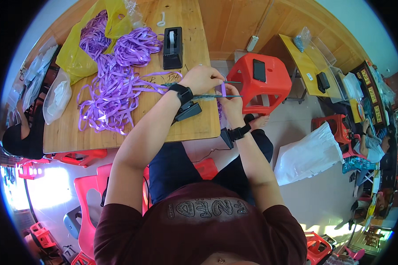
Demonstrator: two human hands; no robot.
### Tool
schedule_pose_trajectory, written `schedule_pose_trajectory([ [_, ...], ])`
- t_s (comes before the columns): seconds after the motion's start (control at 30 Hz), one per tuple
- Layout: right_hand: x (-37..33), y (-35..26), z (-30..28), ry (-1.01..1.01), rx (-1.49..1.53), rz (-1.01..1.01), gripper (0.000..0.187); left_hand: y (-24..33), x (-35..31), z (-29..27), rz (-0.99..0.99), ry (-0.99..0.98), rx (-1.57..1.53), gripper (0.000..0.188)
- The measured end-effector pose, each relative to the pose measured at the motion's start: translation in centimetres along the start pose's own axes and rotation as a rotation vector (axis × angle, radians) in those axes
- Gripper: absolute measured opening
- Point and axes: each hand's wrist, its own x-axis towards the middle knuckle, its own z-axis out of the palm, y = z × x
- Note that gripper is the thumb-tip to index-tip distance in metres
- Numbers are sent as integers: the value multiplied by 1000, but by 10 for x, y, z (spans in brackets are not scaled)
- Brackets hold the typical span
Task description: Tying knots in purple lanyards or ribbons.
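Note:
A flat purple ribbon [223,89] passes across two thin dark rods [234,96] that stick out past the right edge of the wooden table. My left hand [201,77] reaches over the table corner, its fingertips pinched on the ribbon by the far rod. Just off the table edge, my right hand [231,105] grips the ribbon at the near rod, fingers closed. A big tangled heap of purple ribbon [108,95] lies left of my hands, with strands running toward my left wrist. More ribbon hangs below the table edge, partly hidden by my right hand.
A black tape dispenser [173,55] stands on the wooden table [163,132]. At the back left is a yellow plastic bag [75,57] holding ribbon. A red stool [274,81] with a phone [259,70] stands at right. Beyond it lies a white sack [309,152].

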Motion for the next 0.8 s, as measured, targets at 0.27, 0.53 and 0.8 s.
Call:
schedule_pose_trajectory([
  [0.27, -17, 20, -14, -22, 50, 160, 14, 4, -2, -4, -21, -23, -10, 27],
  [0.53, -61, -21, -35, -213, 356, 302, 4, 3, -1, -2, -19, -28, 1, 27],
  [0.8, -123, -42, -65, -360, -11, 275, 12, 11, 0, -3, -43, -35, 4, 27],
])
